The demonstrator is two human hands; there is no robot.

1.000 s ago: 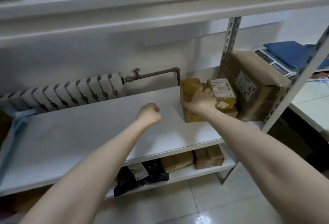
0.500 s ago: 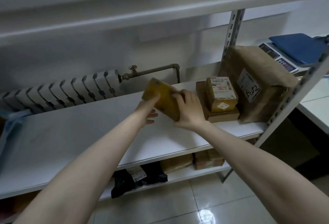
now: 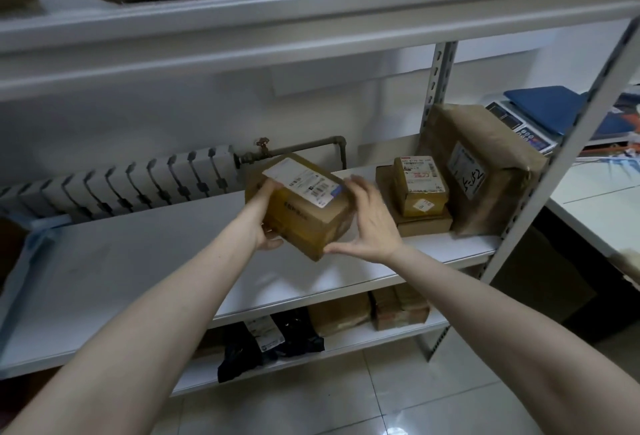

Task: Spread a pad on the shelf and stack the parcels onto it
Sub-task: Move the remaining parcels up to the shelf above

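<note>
Yellow-brown cardboard parcel [image 3: 304, 216] w/ white barcode label on its top face & dark print on the near side. It's tilted, label end up-left, one corner pointing down. It's held in the air just above the white metal shelf board [image 3: 138, 261], over its mid-right part, not touching.

Left hand [image 3: 261, 220] grips parcel's left end: fingers [image 3: 273, 187] curled over top edge by the label, thumb beneath. Right hand [image 3: 369, 227] is spread wide at the right end, thumb along the low edge near the bottom corner. Its fingers are straight-ish & blurred, so contact there is unclear. Both forearms bare, reaching fwd.

At shelf board's right end: small yellow carton [image 3: 420, 189] atop flat brown box [image 3: 424, 225]. Just beside them, a big brown paper-wrapped parcel [image 3: 485, 171] w/ handwritten label.
</note>
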